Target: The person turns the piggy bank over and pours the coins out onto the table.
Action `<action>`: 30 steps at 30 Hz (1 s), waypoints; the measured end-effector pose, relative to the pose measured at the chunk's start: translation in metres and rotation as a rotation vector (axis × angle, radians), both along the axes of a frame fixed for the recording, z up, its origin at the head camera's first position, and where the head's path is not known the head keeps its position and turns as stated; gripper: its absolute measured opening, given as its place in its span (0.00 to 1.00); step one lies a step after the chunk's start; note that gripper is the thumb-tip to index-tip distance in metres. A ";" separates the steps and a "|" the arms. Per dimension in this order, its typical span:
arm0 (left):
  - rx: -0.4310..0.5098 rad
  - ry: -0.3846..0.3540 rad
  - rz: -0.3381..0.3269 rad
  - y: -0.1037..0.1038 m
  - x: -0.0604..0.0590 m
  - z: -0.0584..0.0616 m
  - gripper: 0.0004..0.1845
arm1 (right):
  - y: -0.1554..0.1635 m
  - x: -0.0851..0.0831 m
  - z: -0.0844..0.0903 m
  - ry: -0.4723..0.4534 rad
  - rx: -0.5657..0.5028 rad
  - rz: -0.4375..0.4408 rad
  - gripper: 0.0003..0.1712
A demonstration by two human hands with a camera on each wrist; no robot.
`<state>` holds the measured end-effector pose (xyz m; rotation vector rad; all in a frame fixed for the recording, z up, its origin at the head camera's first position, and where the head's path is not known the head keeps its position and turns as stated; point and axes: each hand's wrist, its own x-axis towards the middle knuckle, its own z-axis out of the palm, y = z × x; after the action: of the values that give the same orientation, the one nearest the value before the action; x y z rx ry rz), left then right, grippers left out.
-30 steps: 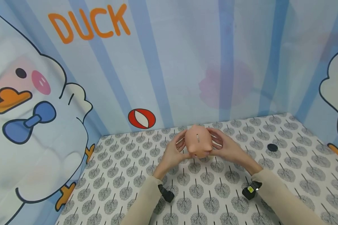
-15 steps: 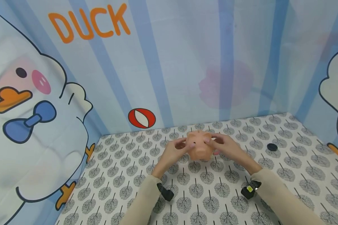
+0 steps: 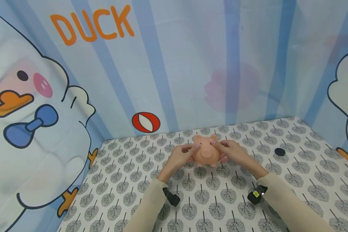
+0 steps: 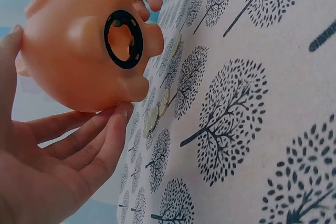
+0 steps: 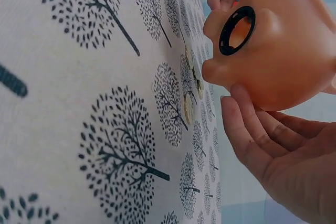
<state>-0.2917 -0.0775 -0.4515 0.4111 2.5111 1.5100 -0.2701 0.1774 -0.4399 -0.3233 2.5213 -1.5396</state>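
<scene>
Both hands hold a peach-coloured piggy bank [image 3: 206, 151] just above the tree-print tablecloth [image 3: 127, 190], its snout facing me. My left hand [image 3: 182, 155] cradles its left side and my right hand [image 3: 232, 153] its right side. In the left wrist view the piggy bank [image 4: 73, 56] shows a black-ringed open hole [image 4: 124, 39] in its belly, my left hand [image 4: 58, 171] under it. The right wrist view shows the same hole [image 5: 237, 30] above my right hand [image 5: 278, 156]. Coins [image 4: 157, 111] lie on the cloth beneath; these coins [image 5: 190, 98] also show in the right wrist view.
A small round black cap [image 3: 279, 151] lies on the cloth to the right of the hands. Cartoon duck walls [image 3: 40, 106] close the table on the left, back and right. A black wrist-worn camera [image 3: 256, 195] sits on each forearm.
The piggy bank has been tipped from slot-up to snout toward me and lowered slightly toward the cloth. Both hands stayed on it.
</scene>
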 end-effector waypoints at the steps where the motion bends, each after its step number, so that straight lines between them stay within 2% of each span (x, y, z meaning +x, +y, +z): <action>1: 0.002 0.003 -0.009 -0.001 0.000 -0.001 0.41 | 0.001 0.000 -0.001 -0.001 -0.006 0.006 0.43; 7: 0.028 0.032 -0.065 -0.004 0.001 -0.003 0.37 | 0.008 0.004 -0.004 0.019 -0.034 0.034 0.47; 9: 0.090 0.016 -0.080 -0.005 0.003 -0.002 0.40 | 0.009 0.005 -0.007 0.060 -0.053 0.042 0.47; 13: 0.275 0.005 -0.132 -0.006 0.003 -0.005 0.50 | 0.010 0.005 -0.012 0.164 -0.151 0.072 0.50; 15: 0.327 0.006 -0.151 -0.006 0.003 -0.007 0.52 | 0.009 0.004 -0.014 0.179 -0.190 0.085 0.52; 21: 0.342 -0.018 -0.176 -0.010 0.003 -0.015 0.51 | 0.007 0.005 -0.020 0.152 -0.182 0.101 0.52; 28: 0.320 0.049 -0.165 -0.012 0.004 -0.012 0.52 | 0.004 0.008 -0.018 0.207 -0.190 0.091 0.54; 30: 0.309 0.046 -0.162 -0.012 0.003 -0.012 0.51 | 0.003 0.008 -0.016 0.211 -0.168 0.088 0.53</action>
<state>-0.2889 -0.0897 -0.4633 0.6841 2.2144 1.8429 -0.2624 0.1802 -0.4561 -0.6424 2.4928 -1.7705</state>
